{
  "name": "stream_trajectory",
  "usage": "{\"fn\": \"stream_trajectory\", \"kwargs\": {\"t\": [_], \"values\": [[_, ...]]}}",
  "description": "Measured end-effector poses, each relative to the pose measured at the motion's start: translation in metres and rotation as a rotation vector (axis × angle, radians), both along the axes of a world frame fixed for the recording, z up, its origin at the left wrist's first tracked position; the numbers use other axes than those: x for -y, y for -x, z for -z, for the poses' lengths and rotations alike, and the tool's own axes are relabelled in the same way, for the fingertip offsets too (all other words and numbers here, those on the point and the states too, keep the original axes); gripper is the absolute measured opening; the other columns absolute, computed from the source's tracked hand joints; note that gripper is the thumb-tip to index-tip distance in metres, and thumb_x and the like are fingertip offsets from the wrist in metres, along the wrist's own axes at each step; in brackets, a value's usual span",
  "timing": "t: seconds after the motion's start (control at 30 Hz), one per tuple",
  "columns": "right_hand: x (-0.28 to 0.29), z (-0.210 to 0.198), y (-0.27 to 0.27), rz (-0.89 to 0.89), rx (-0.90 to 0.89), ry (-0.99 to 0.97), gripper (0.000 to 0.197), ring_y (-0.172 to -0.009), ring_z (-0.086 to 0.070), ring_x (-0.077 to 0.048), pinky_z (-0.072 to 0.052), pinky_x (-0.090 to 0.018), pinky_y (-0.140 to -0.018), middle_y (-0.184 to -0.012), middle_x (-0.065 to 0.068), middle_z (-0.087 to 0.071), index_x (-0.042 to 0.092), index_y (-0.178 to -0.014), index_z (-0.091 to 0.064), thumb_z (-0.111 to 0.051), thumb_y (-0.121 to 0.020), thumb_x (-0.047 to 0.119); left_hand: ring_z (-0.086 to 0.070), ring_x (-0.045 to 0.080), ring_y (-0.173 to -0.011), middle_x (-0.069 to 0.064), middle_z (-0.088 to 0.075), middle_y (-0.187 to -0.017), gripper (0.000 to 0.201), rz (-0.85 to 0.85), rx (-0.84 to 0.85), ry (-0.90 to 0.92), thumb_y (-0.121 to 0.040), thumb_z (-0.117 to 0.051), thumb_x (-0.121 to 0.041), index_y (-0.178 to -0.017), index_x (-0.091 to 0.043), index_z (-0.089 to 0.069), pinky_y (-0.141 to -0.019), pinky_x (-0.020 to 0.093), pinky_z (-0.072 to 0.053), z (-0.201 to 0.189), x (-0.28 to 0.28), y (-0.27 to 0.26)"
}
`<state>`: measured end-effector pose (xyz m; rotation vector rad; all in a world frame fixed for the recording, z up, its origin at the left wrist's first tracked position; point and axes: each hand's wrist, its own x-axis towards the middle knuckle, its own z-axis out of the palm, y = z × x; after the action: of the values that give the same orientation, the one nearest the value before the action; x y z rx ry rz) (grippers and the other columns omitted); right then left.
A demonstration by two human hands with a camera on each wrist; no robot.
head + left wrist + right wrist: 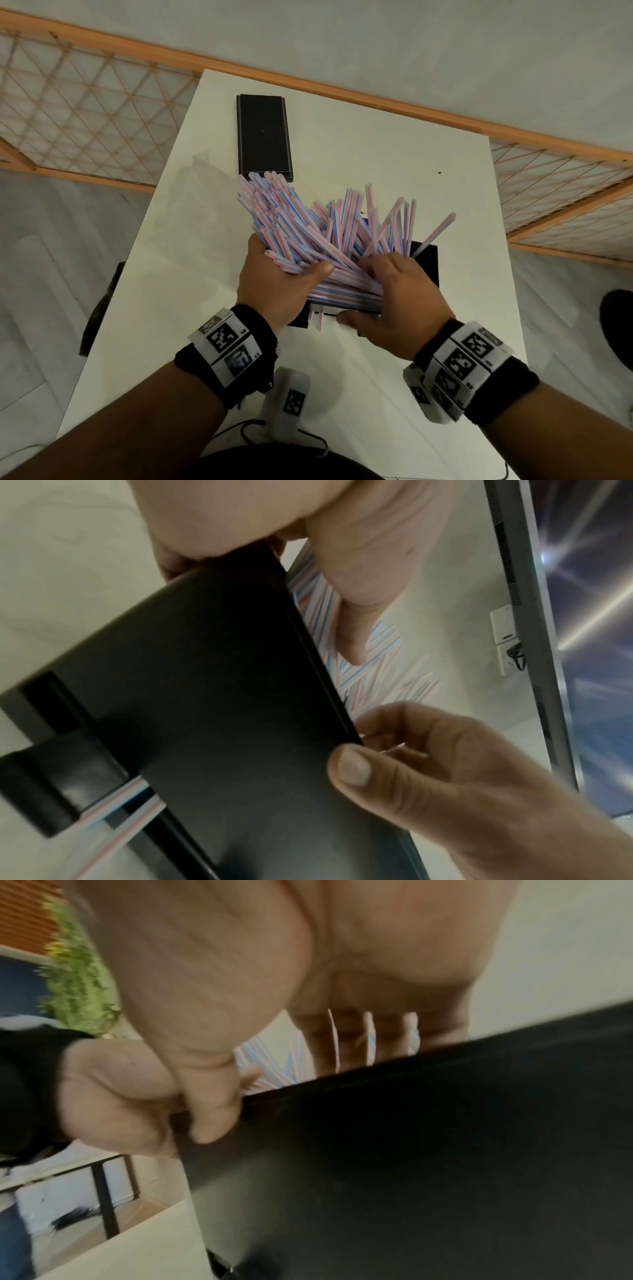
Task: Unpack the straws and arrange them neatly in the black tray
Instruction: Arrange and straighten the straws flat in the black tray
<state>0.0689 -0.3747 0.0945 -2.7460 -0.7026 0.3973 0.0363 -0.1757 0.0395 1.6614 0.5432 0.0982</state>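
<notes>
A big bundle of pink-and-blue striped straws (pixel 322 233) fans out across a black tray (pixel 426 260) on the white table (pixel 394 154). My left hand (pixel 291 274) grips the bundle's near left part, thumb on top. My right hand (pixel 387 284) curls its fingers over the straws' near ends, its thumb against the tray's near wall. In the left wrist view, the tray's outer wall (pixel 205 696) fills the middle, with straws (pixel 377 664) behind it and my right hand (pixel 445 764) at its corner. The right wrist view shows the tray (pixel 411 1150), straws (pixel 274 1064) and my left hand (pixel 120 1096).
A second long black tray or lid (pixel 263 137) lies at the table's far end, just beyond the straw tips. A white marker block with a cable (pixel 291 401) sits near the table's front edge. A dark chair (pixel 102 308) stands at the left; a wooden lattice screen (pixel 85 113) is beyond.
</notes>
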Motion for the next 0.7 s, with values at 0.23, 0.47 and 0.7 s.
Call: {"fn": "stream_trajectory", "kwargs": {"t": [0.23,0.47,0.7], "values": [[-0.013,0.011,-0.004,-0.067,-0.186,0.176,0.053,-0.106,-0.059,-0.024,-0.052,-0.036,-0.088,-0.110,0.002,-0.060,0.024,-0.113,-0.059,-0.064,-0.077,0.062,-0.075,0.015,-0.102,-0.002,-0.078,-0.110,0.072,-0.060,-0.011,0.134,-0.059,-0.092,-0.048,-0.120,-0.017,-0.068,-0.091,0.045,-0.061,-0.001,-0.002,-0.003],[-0.027,0.012,-0.005,-0.064,-0.233,0.250,0.062,-0.105,-0.063,-0.027,-0.053,-0.036,-0.086,-0.110,-0.001,-0.066,0.024,-0.122,-0.052,-0.063,-0.077,0.066,-0.074,0.004,-0.091,-0.008,-0.078,-0.100,0.054,-0.111,-0.010,0.109,-0.071,-0.082,-0.056,-0.110,-0.020,-0.073,-0.086,0.037,-0.062,-0.021,-0.006,0.001],[-0.033,0.008,-0.023,-0.044,-0.403,0.332,0.054,-0.087,-0.060,-0.020,-0.050,-0.030,-0.076,-0.090,0.006,-0.061,0.025,-0.110,-0.061,-0.068,-0.075,0.065,-0.073,0.012,-0.100,-0.006,-0.074,-0.110,0.091,-0.181,0.031,0.143,-0.062,-0.065,-0.089,-0.120,-0.020,-0.062,-0.088,0.044,-0.061,-0.020,0.005,-0.007]]}}
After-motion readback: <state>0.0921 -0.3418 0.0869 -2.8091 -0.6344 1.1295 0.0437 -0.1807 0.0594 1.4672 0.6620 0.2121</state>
